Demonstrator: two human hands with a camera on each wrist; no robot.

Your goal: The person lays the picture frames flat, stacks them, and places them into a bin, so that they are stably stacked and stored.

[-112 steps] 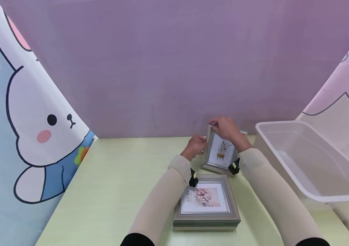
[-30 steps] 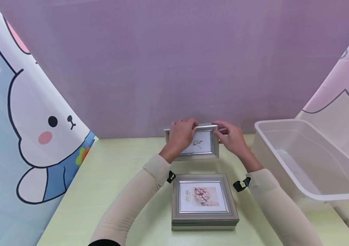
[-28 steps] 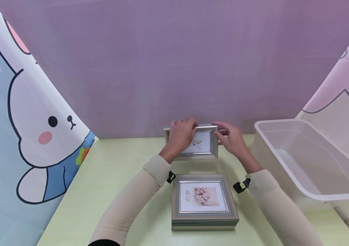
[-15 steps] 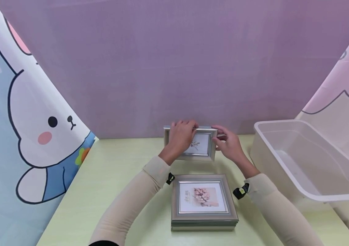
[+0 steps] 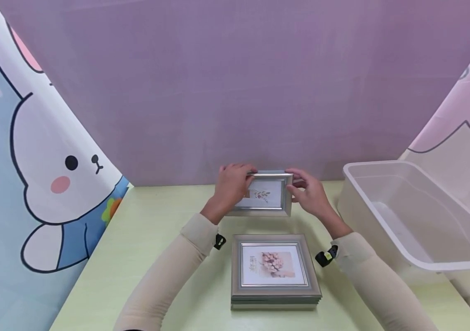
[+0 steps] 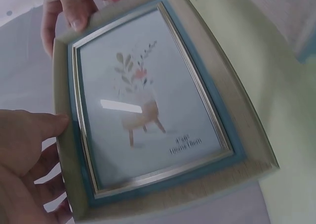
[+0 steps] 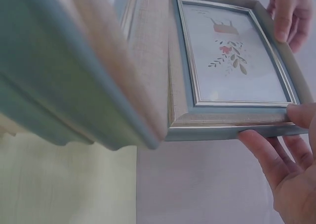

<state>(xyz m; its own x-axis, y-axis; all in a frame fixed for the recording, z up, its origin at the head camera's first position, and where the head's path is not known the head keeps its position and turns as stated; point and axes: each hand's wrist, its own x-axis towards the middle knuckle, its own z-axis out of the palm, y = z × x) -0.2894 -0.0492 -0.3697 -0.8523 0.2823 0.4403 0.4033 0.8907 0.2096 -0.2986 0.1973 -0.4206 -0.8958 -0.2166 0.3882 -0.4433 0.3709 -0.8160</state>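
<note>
Silver-beige picture frame [image 5: 266, 212], long side horizontal, is gripped by both hands near the tabletop's back edge, printed plant lying sideways. Left hand [image 5: 231, 186] covers the frame's left end, fingers over the top edge; right hand [image 5: 308, 194] pinches the right end, thumb on the front border, fingers behind. Both grips narrow on the border. Can't tell whether the frame's lower edge touches the tabletop [image 5: 144, 266]. Purple backdrop [image 5: 235, 92] rises just behind, so the gap that way looks tight. Toward the person, a short strip of pale green surface separates the frame from a frame stack [image 5: 275, 294], several layers, edges nearly flush, pink-flower print on top. Forearms pass either side of the stack; a black wrist strap [image 5: 326, 256] on the right sits near its right edge. Farther right, past the right hand with a gap between, is the white plastic bin [image 5: 454, 266], rim higher than the tabletop. Widest sideways stretch is left, tabletop running to the rabbit print [image 5: 65, 161].
</note>
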